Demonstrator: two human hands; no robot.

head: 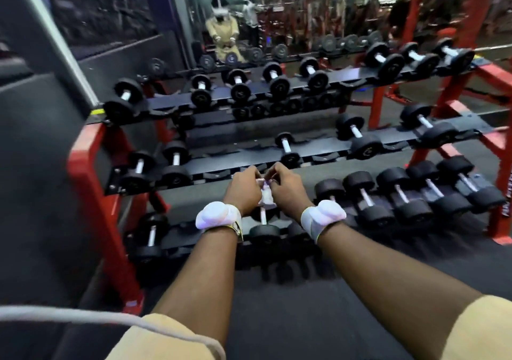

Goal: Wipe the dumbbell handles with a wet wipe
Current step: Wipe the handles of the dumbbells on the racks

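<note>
Both hands are together at centre frame, in front of the dumbbell rack (88,171). Left hand (243,192) and right hand (288,190) both have their fingers curled and pinch one small white wet wipe (266,194) between them. The wipe is bunched and hangs down a bit between the two palms, held up above the bottom tier.

Straight below the hands, on the bottom tier, a small dumbbell (264,230) lies front to back. Its silver handle (262,215) is partly hidden by the wipe and hands, and I cannot tell if the wipe's lower edge touches it.

There is a white wrist band on the left wrist (217,217) and another on the right wrist (322,215), and beige sleeves (166,340) sit at the bottom edge.

The rack has a red frame and three black tiers, and all the dumbbells are black with silver handles:
- **Bottom tier:** a row of bigger dumbbells (401,196) sits side by side to the right of the hands, and one small one (151,235) sits at far left.
- **Middle tier:** a small dumbbell (286,147) lies just beyond the hands, with two more at left and larger ones at right.
- **Top tier:** a spaced row (277,81) runs across.

A mirror (277,13) behind the rack reflects a person in beige. A white cord (83,315) crosses the lower left corner. The frame is slightly blurred
</note>
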